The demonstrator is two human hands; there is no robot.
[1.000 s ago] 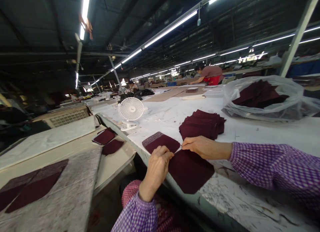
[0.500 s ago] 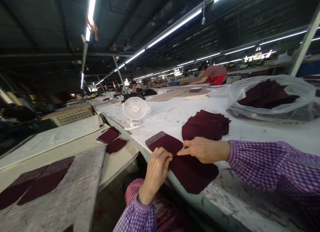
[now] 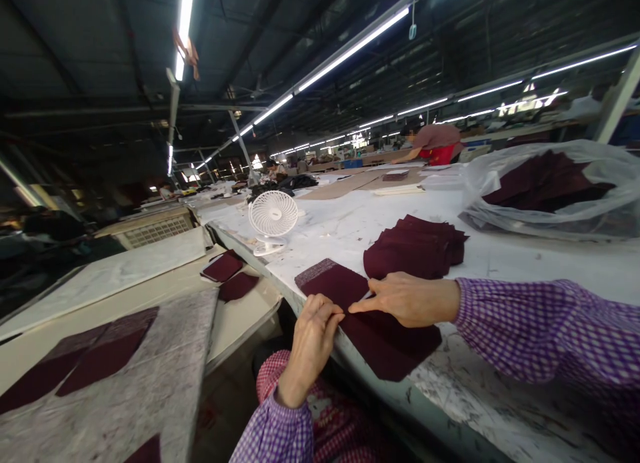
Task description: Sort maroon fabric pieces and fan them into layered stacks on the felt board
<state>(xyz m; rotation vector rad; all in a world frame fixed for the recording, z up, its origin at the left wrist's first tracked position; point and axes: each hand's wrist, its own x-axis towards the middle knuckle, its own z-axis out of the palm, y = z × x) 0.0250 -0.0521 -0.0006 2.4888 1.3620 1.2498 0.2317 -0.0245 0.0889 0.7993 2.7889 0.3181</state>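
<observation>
On the white table edge in front of me lies a maroon fabric piece [image 3: 395, 346], its flat near part angling down to the right. Beyond it is another maroon panel [image 3: 334, 284] with a speckled grey strip at its far end; the two meet at my fingertips. My left hand [image 3: 314, 326] pinches the edge of the near piece between thumb and fingers. Pressing on the fabric at that join, the index finger of my right hand [image 3: 407, 300] is stretched out, thumb apart, the other fingers curled. A stack of maroon fabric pieces [image 3: 415, 246] sits just behind my right hand.
A small white fan [image 3: 273, 214] stands at the table's left edge. To the right, a clear plastic bag [image 3: 475, 196] holds more maroon pieces. On the lower left surface lie maroon panels [image 3: 107, 353]. A person in red [image 3: 440, 150] bends over the table farther back.
My right index fingertip has slid slightly left along the join, closer to my left fingers. The left hand keeps its pinch. The view has shifted a little.
</observation>
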